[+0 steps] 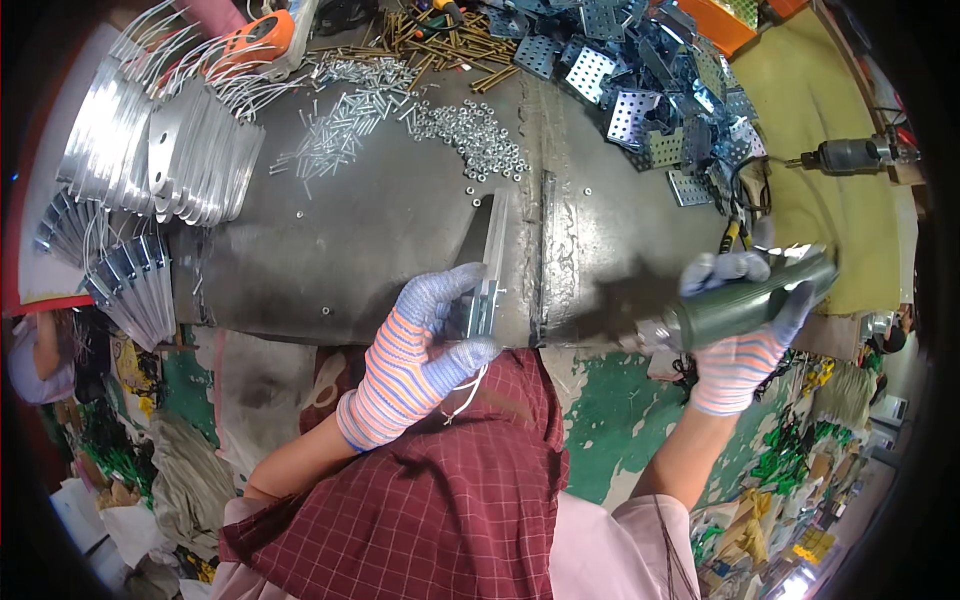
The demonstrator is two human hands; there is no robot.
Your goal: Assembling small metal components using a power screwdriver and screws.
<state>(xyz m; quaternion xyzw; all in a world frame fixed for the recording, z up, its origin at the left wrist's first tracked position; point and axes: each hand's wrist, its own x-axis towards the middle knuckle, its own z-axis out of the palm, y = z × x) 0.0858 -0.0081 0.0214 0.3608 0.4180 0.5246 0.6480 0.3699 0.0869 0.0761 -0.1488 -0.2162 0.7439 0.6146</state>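
Head view: both hands are being held well apart, over the near edge of the bench [385, 225].
Left hand [425, 335]: fingers and thumb are being closed around the strip [496, 235] at its lower end, by the bracket [484, 312]; since only this end is being gripped, twisting could be caused by a sideways push.
Strip: its free end is being pointed toward the nuts [475, 135]; the pile could be scattered if it is being swung low.
Right hand [745, 335]: the green tool [755, 300] is being clasped around its barrel; a slip could be caused if the smooth body is being held too loosely.
Tool: its front end is being blurred, so whether a bit is being carried cannot be told; if one is being spun off-line, the bracket could be scratched or the left fingers struck.
Cord [465, 398]: a white loop is being dangled below the left hand; snagging could be caused by its slack.
Cloth [430, 480]: checked folds are being draped close below the cord; they could be caught by a turning tip.
Pliers [733, 236]: these are being crowded by the right fingertips and could be knocked.
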